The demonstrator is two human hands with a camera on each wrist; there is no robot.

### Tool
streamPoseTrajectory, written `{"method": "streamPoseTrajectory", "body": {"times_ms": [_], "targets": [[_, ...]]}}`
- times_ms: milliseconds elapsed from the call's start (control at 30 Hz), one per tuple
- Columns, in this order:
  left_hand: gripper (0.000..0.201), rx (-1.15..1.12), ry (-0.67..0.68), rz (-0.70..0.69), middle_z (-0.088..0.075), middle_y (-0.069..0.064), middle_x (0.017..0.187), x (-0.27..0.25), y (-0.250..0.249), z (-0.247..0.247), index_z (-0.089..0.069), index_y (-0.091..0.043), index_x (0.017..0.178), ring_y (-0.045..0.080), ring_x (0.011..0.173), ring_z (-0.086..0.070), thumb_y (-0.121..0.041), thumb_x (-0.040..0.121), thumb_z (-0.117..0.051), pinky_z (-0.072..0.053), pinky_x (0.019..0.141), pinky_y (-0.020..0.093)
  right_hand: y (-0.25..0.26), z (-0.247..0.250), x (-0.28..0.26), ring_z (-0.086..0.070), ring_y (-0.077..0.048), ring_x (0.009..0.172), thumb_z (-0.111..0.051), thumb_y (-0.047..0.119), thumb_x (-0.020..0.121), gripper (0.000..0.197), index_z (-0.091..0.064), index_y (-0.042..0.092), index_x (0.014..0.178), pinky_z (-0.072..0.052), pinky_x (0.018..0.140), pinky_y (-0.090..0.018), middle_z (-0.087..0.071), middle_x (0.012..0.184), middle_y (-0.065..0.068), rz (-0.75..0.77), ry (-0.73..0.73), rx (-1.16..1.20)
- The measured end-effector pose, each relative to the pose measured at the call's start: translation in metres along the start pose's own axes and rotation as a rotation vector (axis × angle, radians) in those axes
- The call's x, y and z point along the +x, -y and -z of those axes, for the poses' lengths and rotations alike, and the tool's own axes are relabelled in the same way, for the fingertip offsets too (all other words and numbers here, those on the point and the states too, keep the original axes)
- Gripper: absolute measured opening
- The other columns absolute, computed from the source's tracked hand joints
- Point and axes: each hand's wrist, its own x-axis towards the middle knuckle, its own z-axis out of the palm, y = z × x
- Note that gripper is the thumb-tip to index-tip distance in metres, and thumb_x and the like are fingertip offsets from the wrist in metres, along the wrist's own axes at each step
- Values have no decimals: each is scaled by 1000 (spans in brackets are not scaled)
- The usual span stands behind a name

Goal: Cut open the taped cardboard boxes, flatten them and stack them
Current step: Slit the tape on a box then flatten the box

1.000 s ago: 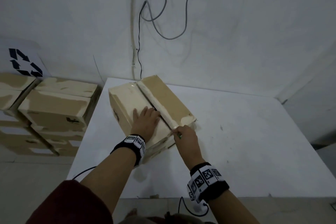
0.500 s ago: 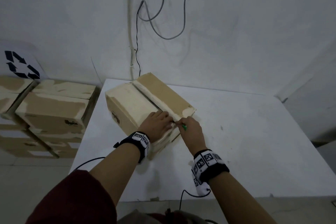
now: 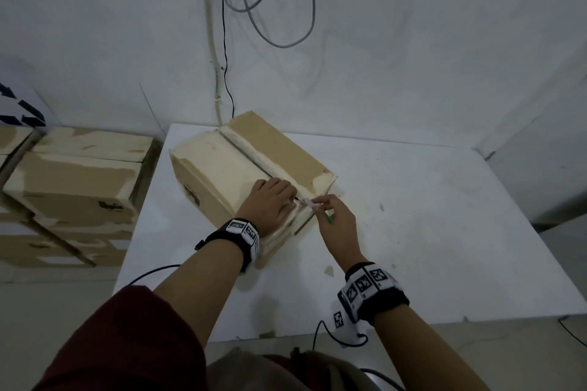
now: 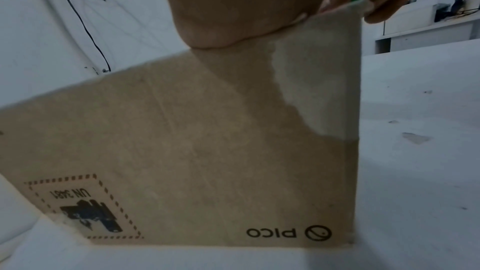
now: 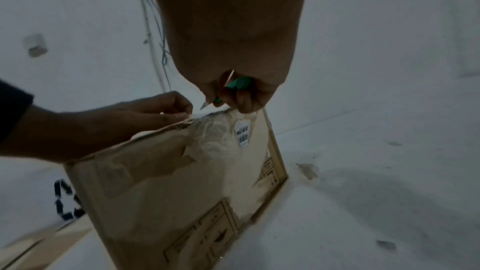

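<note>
Sitting on white table (image 3: 413,232), far-left part: taped cardboard box (image 3: 222,174), top seam running away from person, pale tape along it, "PICO" print on side wall in left wrist view. Left hand (image 3: 270,203) lies on box top at near end of seam, fingers loosely bent, tips at tape edge. Right hand (image 3: 333,216) curled round green-handled cutter (image 5: 235,85), blade tip just above near top edge of box. More cardboard boxes (image 3: 73,187) stacked left of table. Cables (image 3: 254,9) hang on wall behind.

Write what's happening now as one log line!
step: cutting tape | left hand: pressing on box | right hand: gripping green cutter at near seam end | flaps: closed
</note>
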Motion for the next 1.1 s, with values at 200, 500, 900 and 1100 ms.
{"method": "streamPoseTrajectory", "body": {"times_ms": [200, 500, 900, 1100], "targets": [[23, -3, -26, 8, -57, -5, 102, 0, 1, -3, -55, -21, 98, 20, 96, -51, -38, 92, -40, -31, 80, 33, 9, -12, 9, -57, -4, 85, -68, 28, 93, 9, -66, 21, 88, -40, 66, -10, -67, 91, 4, -114, 38, 114], [21, 9, -48, -1, -56, -5, 100, -1, -1, 0, -54, -21, 95, 20, 95, -50, -37, 92, -41, -31, 80, 34, 10, -8, 9, -54, 7, 72, -73, 20, 89, 12, -67, 18, 79, -41, 68, -6, -66, 80, 7, -149, 34, 160], [24, -38, -30, 35, -56, -5, 100, 1, -3, 3, -55, -21, 95, 19, 97, -50, -39, 90, -39, -32, 81, 35, 7, -12, 4, -56, 11, 68, -70, 6, 88, 7, -66, 5, 83, -43, 67, -5, -65, 79, 8, -186, 65, 178], [39, -50, 45, 61, -55, -9, 102, 1, -3, 6, -55, -23, 97, 15, 99, -48, -56, 91, -35, -30, 85, 34, 2, -17, -7, -50, 3, 51, -66, 12, 93, 14, -60, 16, 80, -38, 49, -13, -61, 74, 7, -288, 170, 292]]}}
